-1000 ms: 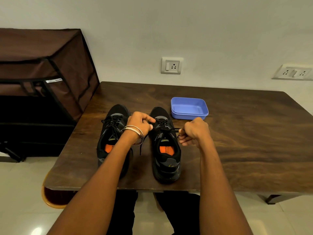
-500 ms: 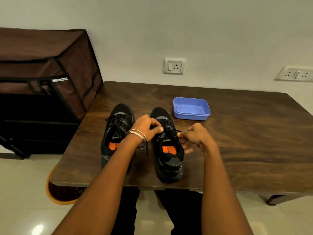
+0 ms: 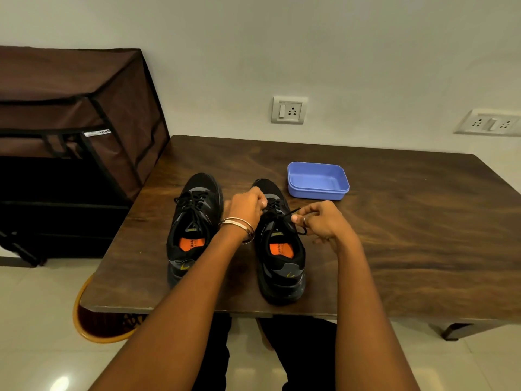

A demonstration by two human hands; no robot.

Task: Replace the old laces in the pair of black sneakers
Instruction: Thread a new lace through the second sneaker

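Note:
Two black sneakers with orange insoles stand side by side on the dark wooden table [image 3: 394, 235], toes pointing away from me. The left sneaker [image 3: 194, 221] still has its black lace tied. At the right sneaker [image 3: 282, 249], my left hand [image 3: 246, 206], with bangles on the wrist, pinches the lace at the upper eyelets. My right hand [image 3: 321, 221] holds a loop of the same black lace [image 3: 296, 221] just right of the shoe's tongue. The lace runs taut between both hands.
A blue plastic box [image 3: 317, 180] sits open behind the right sneaker. A brown fabric cabinet [image 3: 70, 122] stands left of the table. Wall sockets [image 3: 289, 110] are on the wall behind. An orange-rimmed object [image 3: 93, 328] shows under the table's front left corner.
My right hand has shifted slightly right and drawn a lace loop out from the right sneaker. My left hand stays at the eyelets. The view moved a little closer.

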